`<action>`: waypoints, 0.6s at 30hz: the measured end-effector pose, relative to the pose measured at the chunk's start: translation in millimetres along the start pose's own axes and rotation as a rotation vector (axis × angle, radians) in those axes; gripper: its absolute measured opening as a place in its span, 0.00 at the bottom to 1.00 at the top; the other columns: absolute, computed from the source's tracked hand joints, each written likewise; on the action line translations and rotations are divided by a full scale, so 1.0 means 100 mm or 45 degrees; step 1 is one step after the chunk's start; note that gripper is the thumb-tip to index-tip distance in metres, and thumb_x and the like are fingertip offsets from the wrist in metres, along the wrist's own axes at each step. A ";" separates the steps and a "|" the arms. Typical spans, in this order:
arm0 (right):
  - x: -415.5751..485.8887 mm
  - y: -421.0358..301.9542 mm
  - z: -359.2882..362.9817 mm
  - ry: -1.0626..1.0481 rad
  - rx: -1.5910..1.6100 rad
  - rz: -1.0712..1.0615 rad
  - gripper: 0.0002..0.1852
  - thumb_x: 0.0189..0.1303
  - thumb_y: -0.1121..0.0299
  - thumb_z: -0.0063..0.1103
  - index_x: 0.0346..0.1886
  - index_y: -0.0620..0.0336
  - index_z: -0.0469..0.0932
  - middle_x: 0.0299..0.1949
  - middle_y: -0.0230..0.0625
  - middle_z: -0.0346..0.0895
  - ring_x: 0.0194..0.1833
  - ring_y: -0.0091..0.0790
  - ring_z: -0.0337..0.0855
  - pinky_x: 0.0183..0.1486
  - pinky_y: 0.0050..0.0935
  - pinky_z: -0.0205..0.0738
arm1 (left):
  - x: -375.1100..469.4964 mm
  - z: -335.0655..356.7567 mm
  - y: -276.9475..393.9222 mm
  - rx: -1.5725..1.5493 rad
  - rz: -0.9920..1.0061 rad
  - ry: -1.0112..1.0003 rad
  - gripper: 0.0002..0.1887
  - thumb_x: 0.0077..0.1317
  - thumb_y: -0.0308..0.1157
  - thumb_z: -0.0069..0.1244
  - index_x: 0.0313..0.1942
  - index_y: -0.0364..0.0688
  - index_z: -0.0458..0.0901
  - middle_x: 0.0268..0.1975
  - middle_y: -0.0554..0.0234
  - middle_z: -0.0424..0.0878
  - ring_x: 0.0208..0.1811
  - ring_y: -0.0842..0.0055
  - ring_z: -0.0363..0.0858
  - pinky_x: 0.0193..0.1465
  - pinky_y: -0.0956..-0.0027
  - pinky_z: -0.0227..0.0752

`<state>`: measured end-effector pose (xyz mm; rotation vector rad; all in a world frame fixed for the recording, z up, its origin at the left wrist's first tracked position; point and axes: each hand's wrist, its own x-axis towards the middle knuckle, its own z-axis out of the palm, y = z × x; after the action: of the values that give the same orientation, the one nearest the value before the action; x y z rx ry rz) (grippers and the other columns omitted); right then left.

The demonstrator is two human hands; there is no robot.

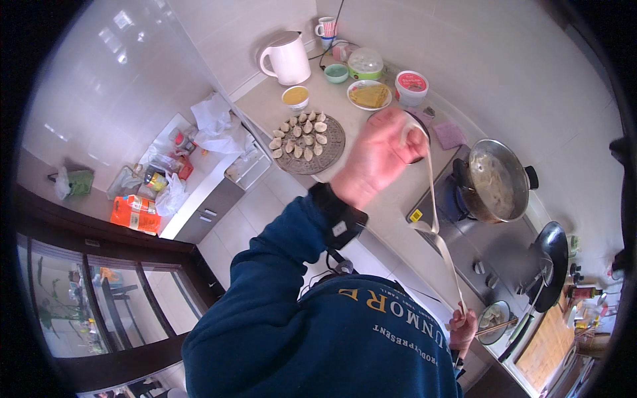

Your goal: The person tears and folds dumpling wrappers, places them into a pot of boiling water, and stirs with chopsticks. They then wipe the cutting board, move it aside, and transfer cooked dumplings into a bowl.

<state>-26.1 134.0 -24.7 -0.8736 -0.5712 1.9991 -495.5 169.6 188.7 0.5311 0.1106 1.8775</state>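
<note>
A long, flat, cream-coloured strip [447, 256], dough or cloth, I cannot tell which, hangs with a twist between my hands. My left hand [380, 151] is raised over the counter with curled fingers gripping its upper end, partly covering a dark-rimmed round thing. Low at the right, my right hand [463, 328] grips the strip's lower part. Wooden chopsticks [497, 327] reach from beside that hand across a glass bowl [492, 318] with pale pieces inside; whether the hand holds them is unclear. A steel pot [499, 181] with noodle-like strips in cloudy liquid stands on the hob.
Dumplings on a round tray [331, 149], a bowl of yellow food [295, 97], a plate of yellow strips [369, 95] and a kettle [287, 57] stand on the counter. A dark wok [552, 253] and a wooden board [545, 348] lie at the right.
</note>
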 end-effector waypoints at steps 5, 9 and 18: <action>-0.34 0.11 -0.55 0.103 0.098 -0.172 0.06 0.56 0.64 0.56 0.34 0.52 0.79 0.61 0.50 0.68 0.46 0.41 0.80 0.27 0.25 0.77 | 0.24 0.01 0.51 0.053 0.097 -0.120 0.10 0.68 0.36 0.44 0.32 0.40 0.73 0.30 0.59 0.76 0.36 0.66 0.75 0.48 0.61 0.68; -0.51 0.11 -0.68 -0.045 0.372 -0.309 0.08 0.57 0.63 0.55 0.37 0.51 0.79 0.58 0.49 0.71 0.57 0.45 0.73 0.43 0.45 0.76 | 0.38 0.18 0.82 0.246 0.228 -0.118 0.12 0.68 0.35 0.42 0.27 0.40 0.69 0.27 0.63 0.67 0.35 0.71 0.66 0.47 0.62 0.62; -0.48 -0.07 0.31 -0.030 -0.456 -0.244 0.04 0.51 0.72 0.53 0.25 0.62 0.73 0.26 0.44 0.78 0.28 0.35 0.77 0.32 0.29 0.70 | 0.36 0.49 0.75 0.781 -0.093 -0.341 0.06 0.68 0.31 0.42 0.33 0.40 0.73 0.21 0.67 0.64 0.21 0.79 0.59 0.30 0.72 0.56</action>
<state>-26.9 94.7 17.5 -0.9670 -1.0095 1.7629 -550.3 166.3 267.8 1.1731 0.5294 1.6674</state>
